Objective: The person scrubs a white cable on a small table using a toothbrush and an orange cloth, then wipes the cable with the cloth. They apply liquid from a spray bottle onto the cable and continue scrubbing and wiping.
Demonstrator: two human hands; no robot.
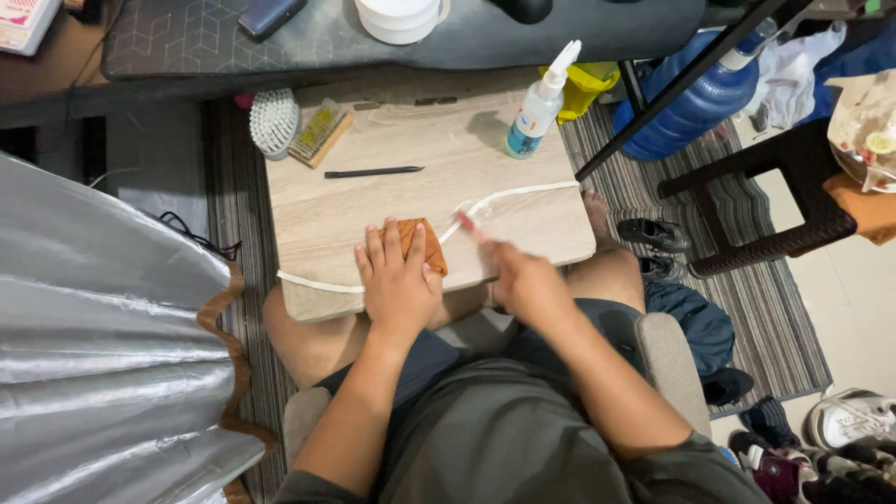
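A clear spray bottle (539, 101) with a white nozzle and a little pale liquid inside is standing upright at the far right of the wooden lap board (420, 177), and a large blue water jug (695, 103) is sitting on the striped rug beyond it, partly crossed by a black bar. The left hand (397, 280) is lying flat and open, pressing an orange cloth (417, 241) down near the board's near edge, over a white shoelace (504, 201) running across the board. The right hand (523, 275) is blurring with motion just beside the lace; whether it is pinching it cannot be told. A white tub (399, 19) on the desk is cut off by the frame.
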